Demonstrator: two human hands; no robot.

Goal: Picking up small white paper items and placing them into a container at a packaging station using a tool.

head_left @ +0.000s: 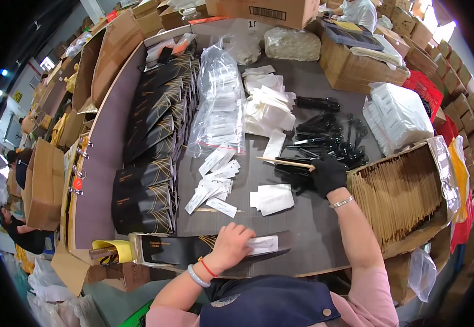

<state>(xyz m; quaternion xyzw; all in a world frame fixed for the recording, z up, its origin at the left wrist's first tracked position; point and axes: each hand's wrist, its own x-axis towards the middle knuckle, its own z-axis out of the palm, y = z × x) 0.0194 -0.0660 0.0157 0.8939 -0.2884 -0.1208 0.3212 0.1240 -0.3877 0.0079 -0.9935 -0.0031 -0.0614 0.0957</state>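
My left hand (231, 248), bare with a red cord and a pale bangle at the wrist, has its fingers closed over a small white packet (265, 245). That packet lies along a black printed paper sleeve (166, 249) at the table's front edge. In a black glove, my right hand (328, 173) pinches a pair of wooden chopsticks (283, 161) pointing left. Beneath and beyond it lie black plastic spoons (327, 133) in a loose pile. White napkins (272, 199) rest between my hands, and small printed packets (212, 188) lie left of them.
Rows of black sleeves (144, 193) line the left side. A clear bag (218, 103) holds more packets beside a napkin pile (269, 106). At right stand a carton of wooden chopsticks (400, 196) and a wrapped white stack (400, 117). Cardboard boxes (357, 68) sit at the back.
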